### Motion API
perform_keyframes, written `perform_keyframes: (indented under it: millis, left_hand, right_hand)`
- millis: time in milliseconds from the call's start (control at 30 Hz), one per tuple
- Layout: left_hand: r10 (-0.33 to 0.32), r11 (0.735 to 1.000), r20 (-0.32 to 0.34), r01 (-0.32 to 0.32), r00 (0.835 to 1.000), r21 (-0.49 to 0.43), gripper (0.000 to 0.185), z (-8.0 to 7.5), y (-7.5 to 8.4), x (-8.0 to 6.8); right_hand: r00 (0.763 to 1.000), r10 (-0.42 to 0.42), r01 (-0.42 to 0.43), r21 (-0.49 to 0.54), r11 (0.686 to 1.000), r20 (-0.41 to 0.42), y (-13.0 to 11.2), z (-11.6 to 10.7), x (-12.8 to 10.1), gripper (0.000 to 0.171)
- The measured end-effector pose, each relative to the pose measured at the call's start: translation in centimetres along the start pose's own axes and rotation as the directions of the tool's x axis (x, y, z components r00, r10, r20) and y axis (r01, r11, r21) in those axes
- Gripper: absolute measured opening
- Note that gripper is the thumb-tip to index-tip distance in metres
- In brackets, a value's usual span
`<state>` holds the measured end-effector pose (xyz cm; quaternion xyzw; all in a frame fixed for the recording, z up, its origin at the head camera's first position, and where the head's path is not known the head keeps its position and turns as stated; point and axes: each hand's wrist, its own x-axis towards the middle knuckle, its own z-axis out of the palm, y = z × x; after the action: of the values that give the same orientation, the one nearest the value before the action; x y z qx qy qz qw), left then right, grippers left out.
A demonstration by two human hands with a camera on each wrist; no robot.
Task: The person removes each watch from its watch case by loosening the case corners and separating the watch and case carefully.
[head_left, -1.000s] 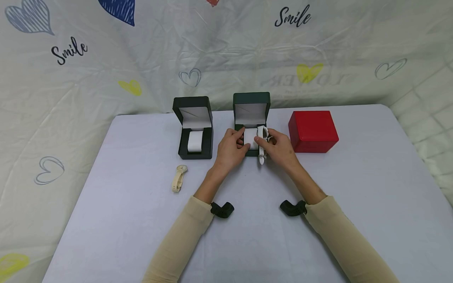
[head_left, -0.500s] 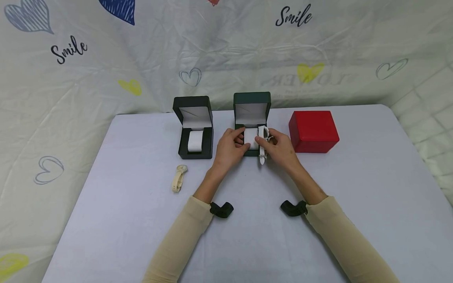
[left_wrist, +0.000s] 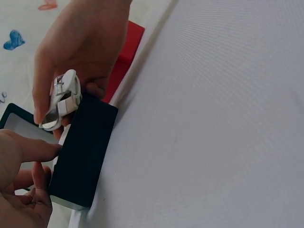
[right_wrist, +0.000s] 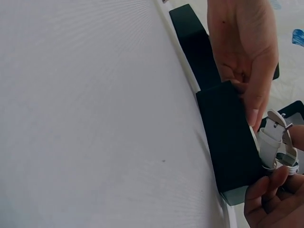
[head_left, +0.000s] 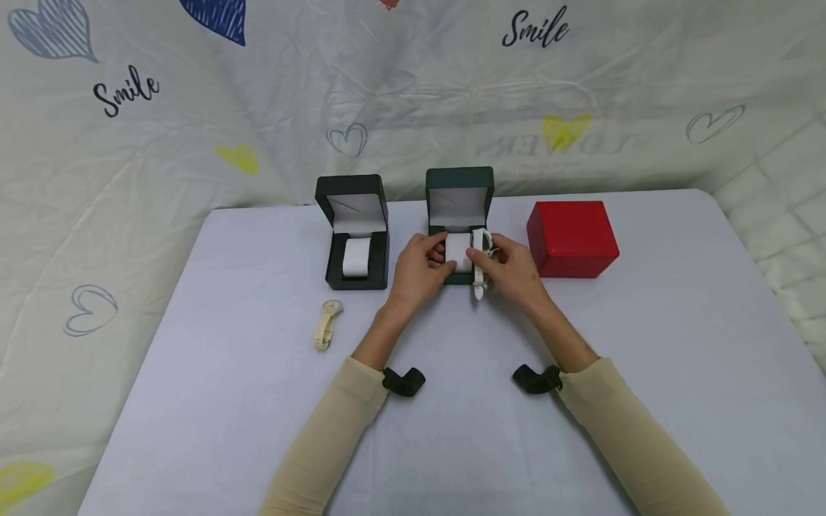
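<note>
In the head view, a dark green watch box (head_left: 459,178) stands with its lid up, a white cushion (head_left: 457,249) inside. My left hand (head_left: 414,272) pinches this cushion, index finger at its far end and thumb at its near end. Over the box's right side, my right hand (head_left: 514,274) grips a white-strapped watch (head_left: 478,276) between thumb and fingers. The watch's buckle and loops show in the right wrist view, where the strap (right_wrist: 270,147) hangs by the box's edge. Its dial is turned from sight.
Left of the green box, a black watch box (head_left: 333,269) stands with its lid up and a white cushion in it. A cream watch (head_left: 327,325) lies in front of that. To the right sits a red box (head_left: 571,240). A printed cloth (head_left: 413,86) hangs behind the white table (head_left: 452,444).
The right hand and the white watch have shifted very slightly right. The left hand keeps its place at the cushion.
</note>
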<state>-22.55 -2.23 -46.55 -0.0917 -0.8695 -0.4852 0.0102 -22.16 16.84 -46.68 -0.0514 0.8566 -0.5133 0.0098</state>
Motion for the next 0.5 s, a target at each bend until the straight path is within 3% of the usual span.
perform_keyframes:
  millis: [333,500]
  left_hand:
    - [0.000,0.999,-0.006,-0.001,1.000,-0.033,0.046,-0.33,-0.11,-0.25]
    - [0.011,0.996,-0.025,-0.013,1.000,-0.093,0.039,-0.69,0.21,-0.54]
  right_hand:
    - [1.000,-0.022,0.021,0.033,0.999,0.019,-0.17,-0.21,-0.25,0.042]
    - [0.999,-0.042,0.041,0.050,0.998,0.023,-0.41,-0.27,-0.52,0.042]
